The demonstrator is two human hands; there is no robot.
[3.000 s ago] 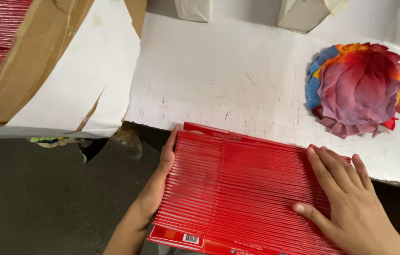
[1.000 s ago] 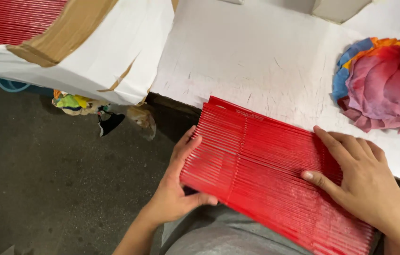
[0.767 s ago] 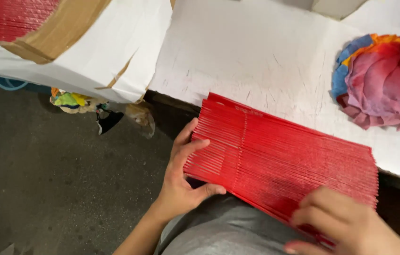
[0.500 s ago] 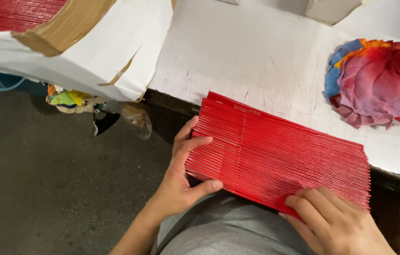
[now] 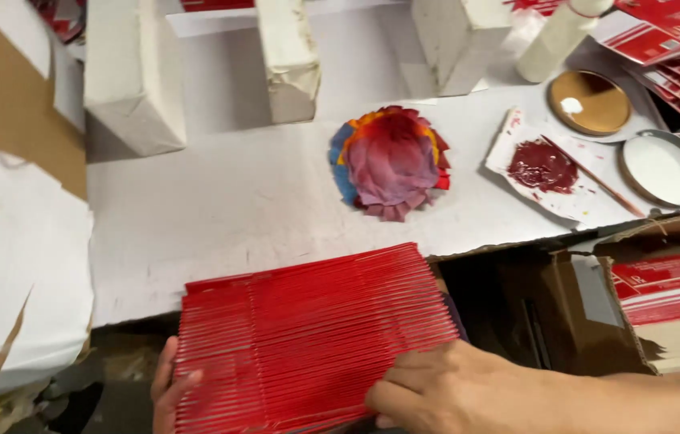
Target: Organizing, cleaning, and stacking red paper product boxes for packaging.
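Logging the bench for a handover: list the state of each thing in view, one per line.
Stack of red sheets: fanned, lying flat, overhanging the table edge.
Left hand: gripping the stack's left edge.
Right hand: pressing flat on the stack's near right corner.
Cardboard box: open, flaps up.
Round tin: uncovered.
Paper flower: lying untouched.

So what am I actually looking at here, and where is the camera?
The camera sits on a person's head and looks down, so you see their own two bare hands; there is no machine. The left hand grips the left edge of a fanned stack of red cards, and the right hand presses on its lower right corner. The stack lies at the front edge of a white worktable. Further back lie a multicoloured paper flower, a paper smeared with dark red paste with a thin stick across it, two round lids, and white blocks. An open cardboard box stands to the right.
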